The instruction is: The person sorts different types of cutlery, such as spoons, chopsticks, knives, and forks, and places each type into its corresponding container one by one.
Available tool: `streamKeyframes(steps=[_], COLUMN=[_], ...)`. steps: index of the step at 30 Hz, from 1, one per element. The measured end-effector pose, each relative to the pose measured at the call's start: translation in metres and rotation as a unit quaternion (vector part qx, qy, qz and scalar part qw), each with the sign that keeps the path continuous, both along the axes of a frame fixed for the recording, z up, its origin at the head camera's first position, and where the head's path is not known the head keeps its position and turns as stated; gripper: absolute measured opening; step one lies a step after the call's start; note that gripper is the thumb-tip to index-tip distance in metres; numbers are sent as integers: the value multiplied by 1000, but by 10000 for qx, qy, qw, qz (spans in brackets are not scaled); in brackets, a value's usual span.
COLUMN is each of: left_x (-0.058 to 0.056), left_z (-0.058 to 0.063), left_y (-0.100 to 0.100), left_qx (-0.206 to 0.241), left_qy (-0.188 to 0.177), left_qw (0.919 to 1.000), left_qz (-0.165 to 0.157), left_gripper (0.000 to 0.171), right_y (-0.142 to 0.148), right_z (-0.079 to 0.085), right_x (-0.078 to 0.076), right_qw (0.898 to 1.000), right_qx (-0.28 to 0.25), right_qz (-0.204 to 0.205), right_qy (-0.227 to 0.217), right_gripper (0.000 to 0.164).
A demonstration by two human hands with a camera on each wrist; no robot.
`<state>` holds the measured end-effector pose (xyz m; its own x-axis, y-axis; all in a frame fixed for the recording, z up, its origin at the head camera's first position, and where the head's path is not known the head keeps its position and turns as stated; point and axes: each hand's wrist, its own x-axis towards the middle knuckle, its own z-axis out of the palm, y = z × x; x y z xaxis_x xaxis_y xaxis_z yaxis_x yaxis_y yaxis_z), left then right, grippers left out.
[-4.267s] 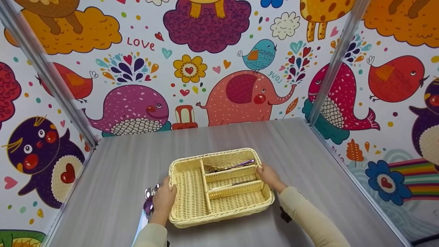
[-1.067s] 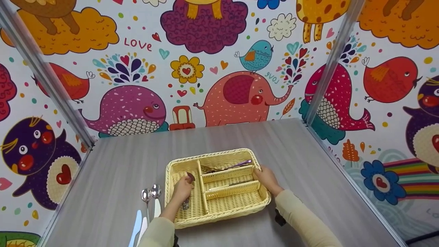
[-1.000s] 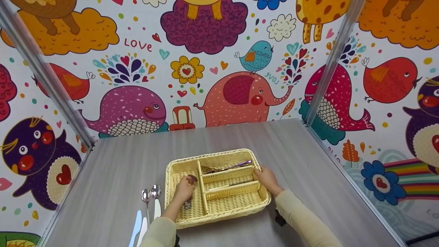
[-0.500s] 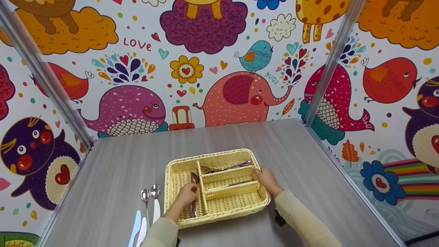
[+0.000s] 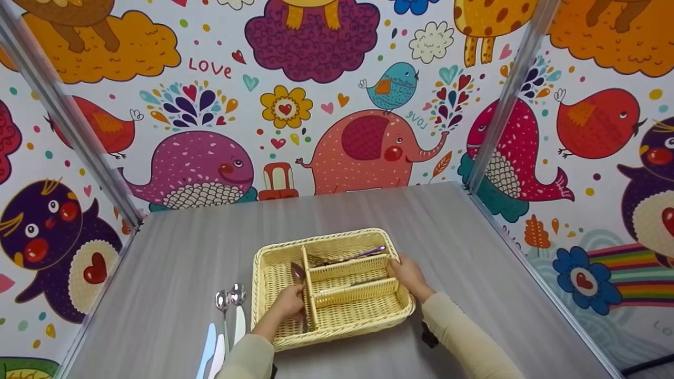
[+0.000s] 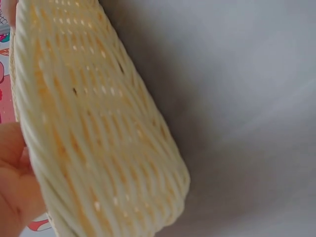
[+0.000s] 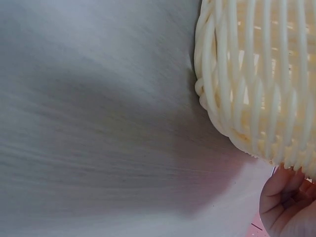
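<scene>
A cream wicker basket [image 5: 363, 325] with several compartments sits on the table. My left hand [image 5: 288, 302] reaches into its long left compartment and holds a purple metallic spoon [image 5: 298, 270] lengthwise along the divider, bowl pointing away from me. The hand hides the middle of the spoon. In the left wrist view, part of the left hand [image 6: 17, 182] shows behind the basket rim. My right hand [image 5: 413, 276] grips the basket's right rim; the right wrist view shows its curled fingers under the wicker edge [image 7: 256, 98].
Purple-handled cutlery [image 5: 363, 255] lies in the far compartment, a thin silver piece [image 5: 362, 282] in the middle one. Left of the basket lie two silver spoons [image 5: 223, 300], a blue knife [image 5: 208, 345], a pinkish-white knife [image 5: 217, 352] and a white-handled piece [image 5: 240, 322].
My left hand has left the basket's left rim and brought the purple spoon into the left compartment, then shifted right and nearer to the divider. The right hand stays on the rim.
</scene>
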<state>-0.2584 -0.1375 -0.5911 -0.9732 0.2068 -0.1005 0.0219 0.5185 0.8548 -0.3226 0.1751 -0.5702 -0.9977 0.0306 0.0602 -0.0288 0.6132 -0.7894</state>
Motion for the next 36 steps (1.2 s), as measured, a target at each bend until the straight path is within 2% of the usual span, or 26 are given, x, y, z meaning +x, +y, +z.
streamKeyframes(steps=[2, 3, 4, 5, 6, 7, 9, 11, 13, 16, 18, 21, 23, 25, 28, 30, 32, 36], left_x=[-16, -26, -34, -37, -37, -32, -19, 2, 14, 23, 26, 29, 33, 39, 52, 61, 69, 79], left_z=[-30, -54, -72, -79, -81, -69, -44, -1, 24, 48, 60, 76, 83, 88, 88, 84, 77, 53], left_y=[-7, -14, -19, -21, -21, -18, -14, -4, -2, -3, -9, -28, -47, -69, -105, -127, -143, -154], left_qx=[-141, -119, -157, -200, -240, -251, -57, -94, -64, 4, 254, 797, 935, 826, 133, -507, -993, -1502], left_qy=[52, 272, 482, 533, 507, 267, 48, -380, -319, -28, 241, 617, 937, 1096, 1195, 998, 652, -44], left_qw=[9998, 9992, 9977, 9971, 9970, 9982, 9991, 9991, 9994, 9999, 9982, 9896, 9819, 9763, 9700, 9678, 9669, 9704], left_qz=[-119, -276, -439, -505, -528, -474, -428, -189, -128, 141, 492, 1027, 1353, 1673, 2110, 2255, 2260, 1890], left_gripper=[57, 57, 57, 56, 55, 54, 54, 49, 48, 48, 47, 43, 39, 36, 34, 35, 36, 39], right_y=[1, 1, 1, 2, 2, 2, 2, 2, 2, 1, 0, -1, -2, -2, -3, -2, -1, 0], right_z=[0, 0, 0, 0, 0, 0, -1, -1, 0, 1, 1, 1, 0, -1, -1, -1, 0, 1], right_x=[0, 0, 1, 0, 0, 0, 0, 0, 0, 1, 1, 2, 1, 1, 0, 0, 0, 0], right_qw=[10000, 10000, 9999, 9998, 9998, 9997, 9998, 9999, 10000, 10000, 10000, 10000, 9999, 9999, 9999, 9999, 9999, 9994], right_qx=[10, 19, 31, 63, 79, 112, 76, 42, 8, -9, -12, 5, 6, 2, -41, -53, 62, 321], right_qz=[-5, 6, 7, 21, 14, -2, -17, -43, -67, -46, -31, 23, 33, 42, 41, 42, 39, 34], right_qy=[39, 82, 119, 162, 189, 214, 186, 115, 60, 38, 55, 97, 113, 131, 105, 77, 71, 91], right_gripper=[21, 21, 20, 20, 20, 20, 20, 20, 21, 21, 21, 21, 20, 20, 20, 21, 21, 22])
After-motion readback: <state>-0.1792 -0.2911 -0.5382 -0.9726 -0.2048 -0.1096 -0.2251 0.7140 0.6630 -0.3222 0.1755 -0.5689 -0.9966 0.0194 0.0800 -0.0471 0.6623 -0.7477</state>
